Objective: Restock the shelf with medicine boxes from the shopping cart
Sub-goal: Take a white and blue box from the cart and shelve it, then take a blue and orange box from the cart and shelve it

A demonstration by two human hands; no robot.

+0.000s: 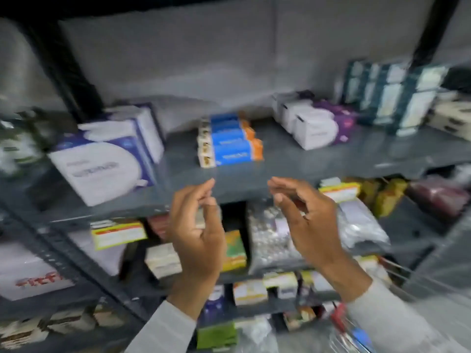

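A row of blue and orange medicine boxes (230,140) lies on the grey metal shelf (305,159), near its middle. My left hand (196,240) and my right hand (303,225) are raised side by side just in front of the shelf's front edge, below those boxes. Both hands are empty, with fingers loosely curled and apart. The picture is blurred. At the bottom right a bit of the shopping cart (349,329) shows, with a red handle part and wire.
Large white and purple boxes (107,159) stand at the shelf's left, white and purple ones (316,126) and tall dark teal boxes (390,95) at its right. Lower shelves hold small boxes, clear bags (272,240) and yellow price tags (117,234). A black upright (63,59) frames the left.
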